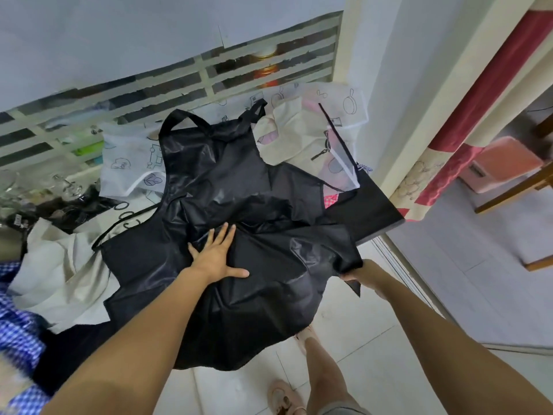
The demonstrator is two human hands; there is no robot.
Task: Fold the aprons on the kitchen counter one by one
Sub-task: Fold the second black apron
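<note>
Head camera looked down over both arms. I saw the left hand (220, 259) lying flat on the middle of the black apron (239, 181), fingers spread and holding nothing. I judged it was there to pin the slippery cloth while the other side was moved. The right hand (366, 272) pinched the apron's near right corner, raised just off the edge of the table (377, 214), most likely to carry that side over toward the pinned middle for a first fold. Little of that grip showed, since the cloth covered most of the fingers.

The apron was spread on the table with its bib away from me and its neck strap (179, 118) at the far end. Its hem hung over the near edge toward the floor, and a thin tie (125, 223) trailed out on the left. The cloth was creased and shiny, so I could not tell whether any part was already doubled.

Under and around it lay other aprons: a white printed one (128, 166) at far left, a cream one (287, 130) at far right and a pale one (59, 265) at near left. Blue checked cloth (18, 330) was cut off by the left border. I could not count how many were piled there. Glassware (18, 187) at far left was blurred, and a jar (264, 70) showed only in strips behind a striped frosted panel.
</note>
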